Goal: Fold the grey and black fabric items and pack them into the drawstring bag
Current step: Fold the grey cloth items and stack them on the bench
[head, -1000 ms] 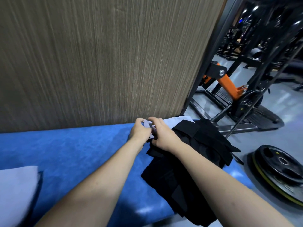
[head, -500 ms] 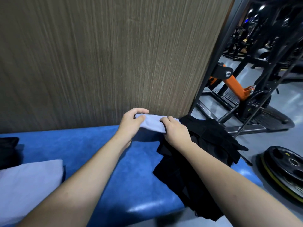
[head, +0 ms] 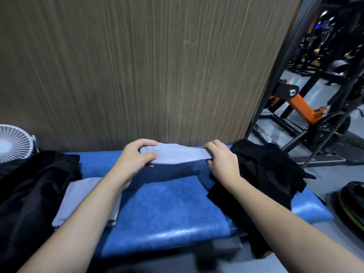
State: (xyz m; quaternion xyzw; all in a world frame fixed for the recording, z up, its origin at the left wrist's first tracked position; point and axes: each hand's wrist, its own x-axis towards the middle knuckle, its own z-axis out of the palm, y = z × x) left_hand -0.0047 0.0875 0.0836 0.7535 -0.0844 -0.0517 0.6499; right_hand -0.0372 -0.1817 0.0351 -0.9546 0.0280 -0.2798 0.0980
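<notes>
A folded grey cloth (head: 86,201) lies on the blue bench (head: 167,209); beyond it, left hand (head: 136,158) and right hand (head: 222,160) pinch a grey cloth strip (head: 175,155) taut above the bench — soft, light, probably limp — best held by its ends

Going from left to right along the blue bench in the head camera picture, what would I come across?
White fan → black fabric heap → folded grey cloth → left hand → grey cloth held between both hands → right hand → black garment pile → weight plate on the floor.

bare blue bench (head: 167,205) between black fabric piles (head: 262,174)
</notes>
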